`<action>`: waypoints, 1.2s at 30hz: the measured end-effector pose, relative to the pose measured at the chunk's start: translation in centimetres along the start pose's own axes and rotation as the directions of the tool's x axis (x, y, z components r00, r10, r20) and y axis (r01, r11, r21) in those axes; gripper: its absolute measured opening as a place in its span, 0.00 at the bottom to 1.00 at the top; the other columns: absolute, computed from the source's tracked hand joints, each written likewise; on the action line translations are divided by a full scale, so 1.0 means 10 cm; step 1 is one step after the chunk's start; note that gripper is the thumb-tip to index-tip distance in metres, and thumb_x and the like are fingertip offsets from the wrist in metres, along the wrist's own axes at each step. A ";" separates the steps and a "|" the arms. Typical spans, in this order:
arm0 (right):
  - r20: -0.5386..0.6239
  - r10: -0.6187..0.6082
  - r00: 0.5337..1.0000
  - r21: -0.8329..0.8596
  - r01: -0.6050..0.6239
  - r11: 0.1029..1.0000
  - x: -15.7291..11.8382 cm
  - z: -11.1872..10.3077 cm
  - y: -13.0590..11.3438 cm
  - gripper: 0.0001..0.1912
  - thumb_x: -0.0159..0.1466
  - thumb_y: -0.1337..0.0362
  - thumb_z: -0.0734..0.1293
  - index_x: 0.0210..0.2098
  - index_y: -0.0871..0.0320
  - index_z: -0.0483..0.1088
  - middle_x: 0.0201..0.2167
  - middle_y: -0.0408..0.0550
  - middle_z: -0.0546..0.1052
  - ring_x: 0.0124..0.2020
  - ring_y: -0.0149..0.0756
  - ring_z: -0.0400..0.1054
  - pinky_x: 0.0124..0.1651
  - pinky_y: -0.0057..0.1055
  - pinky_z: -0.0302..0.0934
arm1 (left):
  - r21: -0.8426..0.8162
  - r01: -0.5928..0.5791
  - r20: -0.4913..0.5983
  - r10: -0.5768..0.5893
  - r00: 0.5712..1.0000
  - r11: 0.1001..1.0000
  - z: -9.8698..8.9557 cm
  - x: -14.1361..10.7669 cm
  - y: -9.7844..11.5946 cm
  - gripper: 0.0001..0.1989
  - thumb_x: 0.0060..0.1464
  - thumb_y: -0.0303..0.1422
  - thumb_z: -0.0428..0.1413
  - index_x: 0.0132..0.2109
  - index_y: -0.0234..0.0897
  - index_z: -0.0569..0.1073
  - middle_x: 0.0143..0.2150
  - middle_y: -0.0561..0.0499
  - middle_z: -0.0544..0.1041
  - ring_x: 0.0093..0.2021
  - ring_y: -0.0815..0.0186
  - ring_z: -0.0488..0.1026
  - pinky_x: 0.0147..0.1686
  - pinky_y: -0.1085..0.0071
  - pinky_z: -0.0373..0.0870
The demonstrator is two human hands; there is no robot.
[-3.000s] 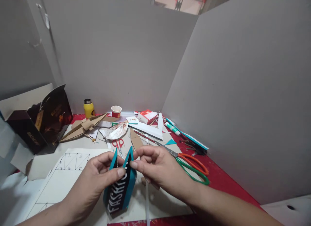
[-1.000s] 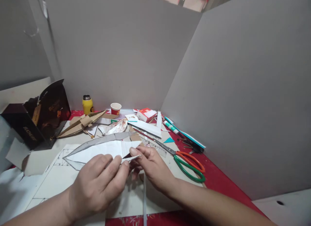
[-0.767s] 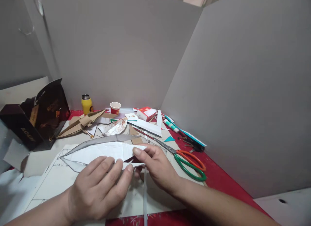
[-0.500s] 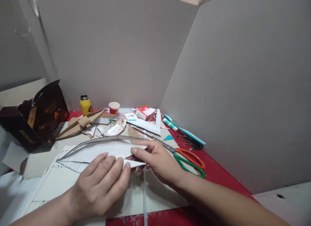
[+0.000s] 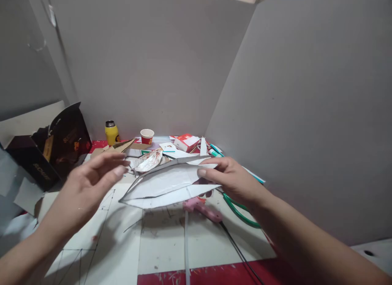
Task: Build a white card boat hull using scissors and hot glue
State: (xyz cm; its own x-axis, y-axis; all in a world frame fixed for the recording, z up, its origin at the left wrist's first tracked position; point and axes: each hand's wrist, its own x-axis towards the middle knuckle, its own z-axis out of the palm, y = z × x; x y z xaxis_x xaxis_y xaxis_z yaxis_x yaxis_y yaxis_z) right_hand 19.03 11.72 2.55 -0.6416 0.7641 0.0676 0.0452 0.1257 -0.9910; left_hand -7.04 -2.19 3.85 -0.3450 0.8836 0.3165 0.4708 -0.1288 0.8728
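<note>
A white leaf-shaped paper piece (image 5: 165, 183) with dark edges is held above the table by my right hand (image 5: 232, 179), which pinches its right end between thumb and fingers. Its left tip points toward my left hand (image 5: 94, 181) and touches nothing. My left hand is raised left of the piece, fingers apart, holding nothing. Below the piece, a pink glue gun (image 5: 203, 209) lies on the pale board, with a dark cord running toward the front edge and a translucent stick beside it. Green scissor handles (image 5: 241, 213) show partly behind my right wrist.
Black box (image 5: 49, 150) at left; yellow bottle (image 5: 112, 133) and paper cup (image 5: 147, 136) at the back. A red-and-white box (image 5: 186, 142), a silvery leaf shape (image 5: 149, 160) and scraps lie behind the held piece. Grey walls rise behind and at right.
My left hand has let go of the white piece and moved left and up. My right hand has carried the piece right and up, uncovering the pink glue gun.
</note>
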 end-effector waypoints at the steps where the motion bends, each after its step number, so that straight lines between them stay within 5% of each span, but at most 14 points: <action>1: 0.017 0.013 1.000 -0.017 -0.013 1.000 0.00 -0.01 0.00 0.11 0.57 0.59 0.70 0.24 0.61 0.73 0.18 0.44 0.75 0.18 0.29 0.68 0.21 0.25 0.63 | -0.012 0.039 0.131 -0.037 0.991 0.999 0.00 0.04 -0.03 0.20 0.53 0.43 0.59 0.52 0.43 0.74 0.50 0.47 0.79 0.50 0.57 0.76 0.44 0.64 0.75; 4: 0.089 0.038 0.995 -0.061 -0.032 0.998 0.01 -0.03 0.00 0.10 0.57 0.61 0.70 0.24 0.60 0.74 0.19 0.44 0.76 0.19 0.29 0.69 0.22 0.25 0.63 | 0.008 0.112 0.409 -0.106 0.906 0.994 0.06 0.04 -0.10 0.25 0.52 0.43 0.60 0.56 0.44 0.72 0.46 0.45 0.80 0.46 0.54 0.77 0.38 0.64 0.76; 11: 0.164 0.078 0.983 0.048 -0.087 0.995 0.14 -0.01 0.04 0.13 0.54 0.56 0.71 0.21 0.60 0.75 0.18 0.45 0.76 0.16 0.30 0.67 0.20 0.26 0.60 | -0.013 0.377 0.581 -0.300 0.757 0.926 0.27 -0.10 -0.08 0.19 0.51 0.35 0.59 0.50 0.38 0.77 0.27 0.55 0.76 0.27 0.66 0.72 0.25 0.75 0.66; 17: 0.092 0.055 0.994 0.427 -0.089 0.900 0.04 0.11 0.19 0.37 0.53 0.32 0.60 0.37 0.60 0.77 0.27 0.52 0.79 0.24 0.41 0.74 0.23 0.33 0.65 | -0.248 0.463 0.507 -0.293 0.811 0.851 0.36 -0.06 -0.15 0.18 0.52 0.28 0.55 0.50 0.39 0.76 0.32 0.53 0.80 0.32 0.63 0.76 0.33 0.70 0.70; 20: 0.093 0.027 0.995 0.424 -0.064 0.904 -0.10 0.32 0.30 0.35 0.55 0.37 0.64 0.49 0.59 0.72 0.43 0.56 0.77 0.34 0.43 0.75 0.30 0.34 0.68 | -0.328 0.437 0.428 -0.280 0.859 0.838 0.39 -0.05 -0.18 0.17 0.52 0.27 0.55 0.50 0.36 0.75 0.35 0.52 0.81 0.32 0.64 0.77 0.34 0.71 0.70; 23: 0.101 0.052 0.994 0.266 -0.077 0.961 -0.18 0.61 0.33 0.27 0.59 0.51 0.69 0.54 0.57 0.67 0.47 0.55 0.75 0.40 0.41 0.73 0.32 0.31 0.67 | -0.334 0.421 0.375 -0.290 0.880 0.843 0.45 -0.08 -0.18 0.18 0.50 0.27 0.56 0.50 0.34 0.75 0.36 0.51 0.82 0.33 0.64 0.77 0.33 0.72 0.71; 28: -0.048 0.141 0.989 0.256 -0.124 0.959 -0.08 1.00 0.34 0.14 0.57 0.58 0.71 0.38 0.61 0.72 0.30 0.47 0.77 0.29 0.33 0.70 0.30 0.27 0.64 | -0.306 0.377 0.329 -0.275 0.903 0.874 0.56 -0.18 -0.13 0.18 0.52 0.29 0.56 0.51 0.34 0.74 0.36 0.50 0.82 0.31 0.64 0.77 0.31 0.71 0.73; 32: -0.059 0.123 0.991 0.429 -0.086 0.899 0.03 1.05 0.41 0.14 0.55 0.59 0.73 0.37 0.60 0.73 0.28 0.45 0.77 0.27 0.34 0.70 0.32 0.29 0.65 | -0.278 0.316 0.347 -0.212 0.914 0.907 0.49 -0.22 -0.08 0.20 0.54 0.33 0.58 0.54 0.38 0.73 0.40 0.48 0.82 0.38 0.61 0.78 0.37 0.67 0.76; 36: 0.038 0.190 0.981 0.600 -0.174 0.781 0.07 0.91 0.38 0.18 0.50 0.60 0.76 0.38 0.58 0.72 0.30 0.44 0.77 0.28 0.34 0.70 0.32 0.30 0.64 | -0.302 0.251 0.304 -0.156 0.940 0.920 0.31 -0.24 -0.07 0.25 0.58 0.45 0.52 0.60 0.40 0.69 0.46 0.42 0.80 0.38 0.58 0.80 0.36 0.62 0.79</action>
State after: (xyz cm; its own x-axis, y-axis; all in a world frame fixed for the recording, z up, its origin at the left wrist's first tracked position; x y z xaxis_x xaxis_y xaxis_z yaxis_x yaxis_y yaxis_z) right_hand 11.81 6.95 -2.19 -0.6498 0.7495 -0.1265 -0.3119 -0.4146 -0.8549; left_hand -4.01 -2.78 1.29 -0.1506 0.9874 0.0479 0.1017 -0.0328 0.9943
